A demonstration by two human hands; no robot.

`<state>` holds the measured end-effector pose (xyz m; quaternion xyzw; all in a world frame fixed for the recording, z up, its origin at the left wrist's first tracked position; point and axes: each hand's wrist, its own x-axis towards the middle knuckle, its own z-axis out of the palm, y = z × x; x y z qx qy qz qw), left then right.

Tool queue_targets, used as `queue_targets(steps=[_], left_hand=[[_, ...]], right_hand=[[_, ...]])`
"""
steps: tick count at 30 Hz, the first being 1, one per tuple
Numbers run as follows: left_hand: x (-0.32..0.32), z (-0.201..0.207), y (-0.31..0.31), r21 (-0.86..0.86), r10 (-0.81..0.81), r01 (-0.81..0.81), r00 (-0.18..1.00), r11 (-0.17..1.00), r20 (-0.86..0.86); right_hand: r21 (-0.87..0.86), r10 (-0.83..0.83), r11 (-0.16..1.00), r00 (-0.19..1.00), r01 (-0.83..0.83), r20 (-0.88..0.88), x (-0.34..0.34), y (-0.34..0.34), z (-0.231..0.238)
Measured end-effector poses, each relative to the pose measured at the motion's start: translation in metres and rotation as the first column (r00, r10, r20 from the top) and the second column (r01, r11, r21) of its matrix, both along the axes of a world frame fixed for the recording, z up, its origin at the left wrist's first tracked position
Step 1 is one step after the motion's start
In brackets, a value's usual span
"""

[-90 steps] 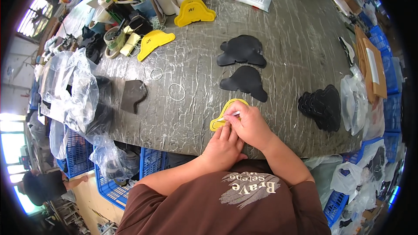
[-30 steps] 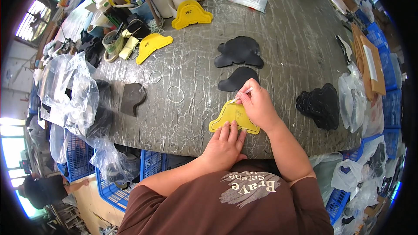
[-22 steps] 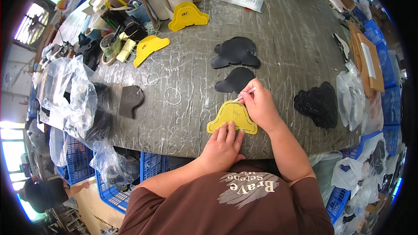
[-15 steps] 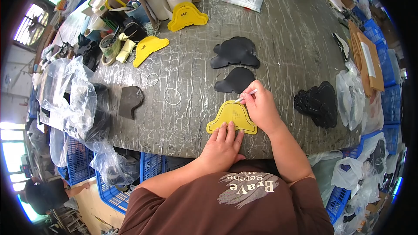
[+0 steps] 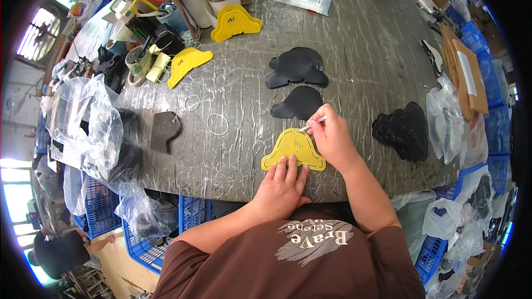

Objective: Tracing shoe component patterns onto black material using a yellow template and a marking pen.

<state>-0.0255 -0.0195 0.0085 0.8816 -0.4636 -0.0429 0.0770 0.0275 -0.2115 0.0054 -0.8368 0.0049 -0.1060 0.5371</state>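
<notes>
Head view | our left hand [image 5: 281,184] flat, pinning yellow template [image 5: 293,149] | right hand [image 5: 331,138] pinching pen [image 5: 311,124] | we'd keep the template still, tip tight to its edge.

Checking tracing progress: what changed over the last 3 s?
The right hand with its white pen moved from the near left edge of the yellow template to its far right edge, uncovering it. The left hand still presses the near edge. The black pieces beyond stayed put.
</notes>
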Motion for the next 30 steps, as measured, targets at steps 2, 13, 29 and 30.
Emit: queue_targets(steps=[2,13,29,30], left_hand=[[0.0,0.0,0.0,-0.014,-0.001,0.001,1.0,1.0,0.03],[-0.001,0.001,0.001,-0.005,0.0,0.0,1.0,1.0,0.029],[0.0,0.004,0.0,0.013,-0.006,0.006,1.0,1.0,0.008],[0.001,0.003,0.001,0.014,-0.004,0.004,1.0,1.0,0.006]], right_hand=[[0.004,-0.01,1.0,1.0,0.01,0.002,-0.002,-0.001,0.0],[0.01,-0.03,0.999,0.999,0.031,-0.022,-0.024,-0.01,-0.001],[-0.052,-0.08,0.995,0.994,0.084,0.08,-0.063,-0.008,-0.01],[-0.046,-0.075,0.996,0.993,0.08,0.093,-0.066,-0.008,-0.01]])
